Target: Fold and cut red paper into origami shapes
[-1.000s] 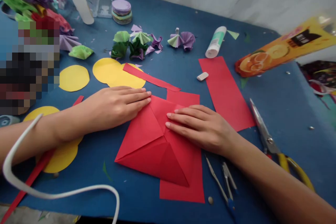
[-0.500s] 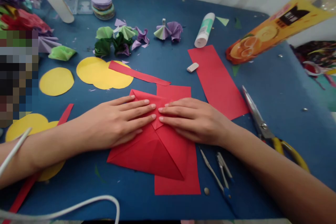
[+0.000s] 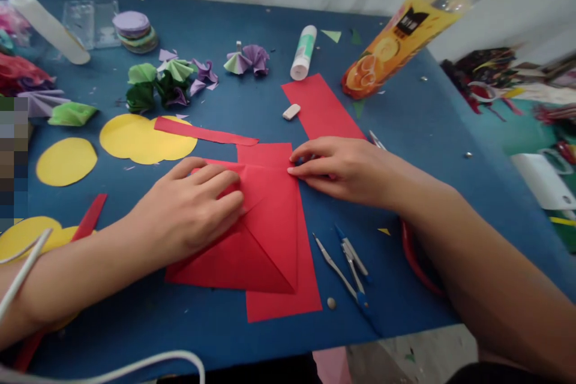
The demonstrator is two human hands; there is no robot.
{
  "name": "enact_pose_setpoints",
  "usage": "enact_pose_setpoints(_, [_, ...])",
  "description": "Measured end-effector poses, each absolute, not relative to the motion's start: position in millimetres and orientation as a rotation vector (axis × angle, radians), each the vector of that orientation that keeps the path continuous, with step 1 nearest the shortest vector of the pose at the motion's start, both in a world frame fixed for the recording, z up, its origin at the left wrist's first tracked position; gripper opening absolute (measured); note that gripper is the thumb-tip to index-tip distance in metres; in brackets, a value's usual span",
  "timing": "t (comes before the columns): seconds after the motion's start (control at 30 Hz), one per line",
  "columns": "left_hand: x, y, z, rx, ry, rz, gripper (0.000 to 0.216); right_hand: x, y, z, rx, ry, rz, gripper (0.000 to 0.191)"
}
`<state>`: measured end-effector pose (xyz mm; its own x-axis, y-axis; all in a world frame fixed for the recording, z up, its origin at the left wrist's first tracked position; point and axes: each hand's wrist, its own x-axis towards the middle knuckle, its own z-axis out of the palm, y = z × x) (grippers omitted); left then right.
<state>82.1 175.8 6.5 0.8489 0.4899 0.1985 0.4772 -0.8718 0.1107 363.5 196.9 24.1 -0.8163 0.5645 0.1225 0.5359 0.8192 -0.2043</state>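
Note:
A folded red paper (image 3: 265, 234) lies on the blue table (image 3: 252, 102), on top of a flat red sheet (image 3: 288, 306). My left hand (image 3: 189, 210) rests on the fold's left part, fingers curled and pressing down. My right hand (image 3: 346, 168) sits at the fold's upper right corner, its fingertips pressed together on the paper's edge. Both forearms reach in from the near side.
A compass (image 3: 346, 270) lies right of the red sheet. Further back are a red strip (image 3: 204, 132), a red rectangle (image 3: 321, 108), yellow paper circles (image 3: 144, 138), a glue stick (image 3: 303, 53), a small eraser (image 3: 291, 111), paper flowers (image 3: 171, 81) and a tilted orange packet (image 3: 396, 42).
My right hand slid from the fold's middle out to its upper right corner. My left hand moved down onto the fold and curled its fingers. The camera view shifted right.

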Motion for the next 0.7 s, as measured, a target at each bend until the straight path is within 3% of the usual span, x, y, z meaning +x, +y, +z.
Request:
enact_pose_setpoints(0.33, [100,188,-10,2.839,0.816,0.066,0.060,316,166,7,-0.973,-2.731,-0.385,0.033])
enact_pose_setpoints(0.7, [34,189,-4,2.781,1.055,-0.088,0.071,337,160,17,-1.125,-2.840,-0.459,0.033])
